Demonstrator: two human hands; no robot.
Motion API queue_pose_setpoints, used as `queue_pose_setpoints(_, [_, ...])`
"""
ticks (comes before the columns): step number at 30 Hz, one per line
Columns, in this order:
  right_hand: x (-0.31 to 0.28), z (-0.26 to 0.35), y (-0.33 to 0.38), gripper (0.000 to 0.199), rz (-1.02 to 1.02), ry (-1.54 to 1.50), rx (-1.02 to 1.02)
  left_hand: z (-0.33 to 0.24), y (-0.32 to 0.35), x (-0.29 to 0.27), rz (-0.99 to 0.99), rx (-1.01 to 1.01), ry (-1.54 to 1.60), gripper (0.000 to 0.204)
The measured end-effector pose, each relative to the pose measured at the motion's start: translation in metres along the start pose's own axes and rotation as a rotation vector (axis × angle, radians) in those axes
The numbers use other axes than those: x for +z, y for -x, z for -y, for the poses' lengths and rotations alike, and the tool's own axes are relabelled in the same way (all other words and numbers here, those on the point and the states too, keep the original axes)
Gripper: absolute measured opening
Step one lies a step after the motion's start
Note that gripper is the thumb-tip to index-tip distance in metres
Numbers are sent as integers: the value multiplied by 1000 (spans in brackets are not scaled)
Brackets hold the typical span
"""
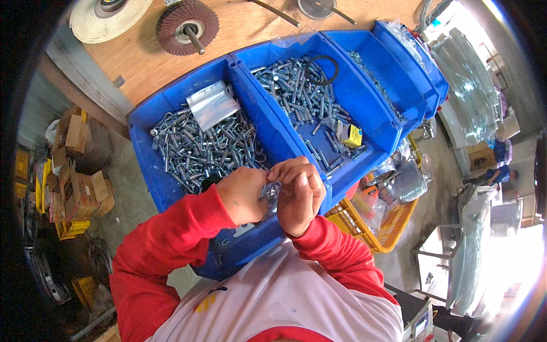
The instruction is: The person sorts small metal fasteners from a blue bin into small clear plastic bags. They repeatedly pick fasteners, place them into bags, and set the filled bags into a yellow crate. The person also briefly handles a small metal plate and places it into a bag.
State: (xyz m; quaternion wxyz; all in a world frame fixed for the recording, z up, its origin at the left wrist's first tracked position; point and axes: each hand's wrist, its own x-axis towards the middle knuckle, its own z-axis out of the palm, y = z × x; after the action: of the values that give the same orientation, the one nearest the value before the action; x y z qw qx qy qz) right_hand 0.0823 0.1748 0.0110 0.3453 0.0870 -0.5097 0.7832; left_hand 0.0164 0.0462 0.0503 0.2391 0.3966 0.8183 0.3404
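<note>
Left hand [244, 194] grips a crinkled clear-plastic packet [270, 197], right hand [298, 195] curls against it, hold unclear — apparently working its edge, next needing steadiness.

No wording clearly readable. Small yellow box [352, 135] in blue bin [360, 97]: dark print, too tiny (blurred, too). White label [173, 2] above flap wheel [174, 27]: dark characters, cut off at top edge.
</note>
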Motion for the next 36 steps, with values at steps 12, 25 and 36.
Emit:
queue_pose_setpoints(12, [-49,83,-19,13,985,1601,-39,4,24,-6,-3,267,-204,16])
queue_pose_setpoints(25, [-66,96,-22,24,376,734,-45,-36,52,-44,-401,559,-130,12])
queue_pose_setpoints(36, [-30,81,-45,46,255,222,-145,-82,31,-60,-533,521,-190,40])
